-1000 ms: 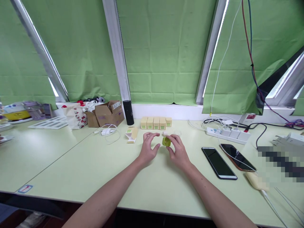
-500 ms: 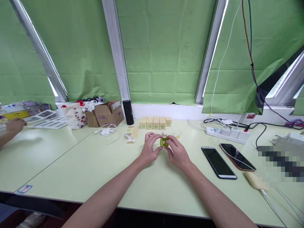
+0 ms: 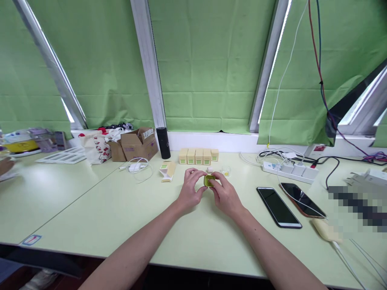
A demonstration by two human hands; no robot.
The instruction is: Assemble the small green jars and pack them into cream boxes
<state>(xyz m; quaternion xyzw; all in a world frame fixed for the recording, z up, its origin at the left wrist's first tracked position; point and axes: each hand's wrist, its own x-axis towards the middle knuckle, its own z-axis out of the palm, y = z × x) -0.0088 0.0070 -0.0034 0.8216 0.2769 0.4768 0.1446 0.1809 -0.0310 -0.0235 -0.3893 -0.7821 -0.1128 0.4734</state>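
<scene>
A small olive-green square cup-like piece (image 3: 208, 181) is held above the table between both hands, its hollow side facing me. My left hand (image 3: 191, 190) pinches its left edge between thumb and fingers. On the other side my right hand (image 3: 226, 193) grips the right edge, with a fingertip reaching into the hollow. Just beyond the hands lie a small pale rounded piece (image 3: 209, 170) and a clear plastic piece with something yellow in it (image 3: 225, 171). Farther back stands a row of small cream boxes (image 3: 198, 157) with green labels. An opened cream carton (image 3: 167, 172) lies to the left.
Two phones (image 3: 278, 207) lie at right, near a white power strip (image 3: 289, 170) with cables. A white charger (image 3: 136, 167), cardboard box (image 3: 139, 145) and black bottle (image 3: 163, 143) are back left. Another person's hand (image 3: 5, 166) shows at the far left, by white trays (image 3: 65, 155).
My right fingertip has moved farther into the green piece's hollow; my left hand stays put. At far left, the other person's hand has drawn back toward the frame edge, with a white tray moved away.
</scene>
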